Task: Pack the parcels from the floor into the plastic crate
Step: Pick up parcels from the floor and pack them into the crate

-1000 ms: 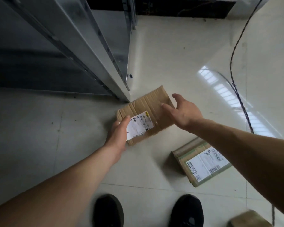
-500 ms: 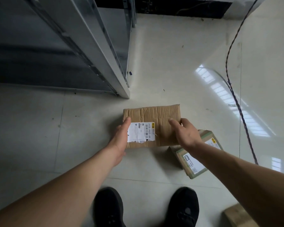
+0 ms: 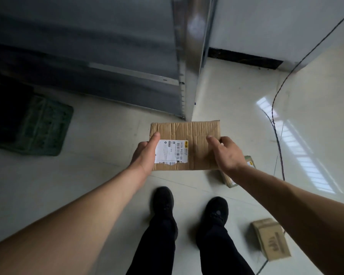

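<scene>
A flat brown cardboard parcel with a white paper label (image 3: 185,145) is up in the air, in front of the person and above the pale shiny floor (image 3: 87,175). The left hand (image 3: 145,155) holds its left edge, with the thumb lying on top by the label. The right hand (image 3: 226,153) holds its right edge, with the fingers curled over the top. So the two hands are apart, one clamped on each side of the parcel. The cardboard looks wrinkly and a bit bent, so it is likely thin and light, and it may fold if squeezed hard in the middle. Holding it by both short edges, like now, looks like the safe way. The label is smooth, so fingers could slip there. A dark green plastic crate (image 3: 42,128) sits on the floor far to the left, next to the grey metal shelf frame (image 3: 187,56). The parcel probably goes there next. Two more parcels lie on the floor: a small box with a label (image 3: 229,180), mostly hidden behind the right arm, and a small plain brown box (image 3: 271,239) near the right. The person's black shoes (image 3: 163,203) stand below the parcel. A thin dark cable (image 3: 276,135) runs along the floor on the right.
</scene>
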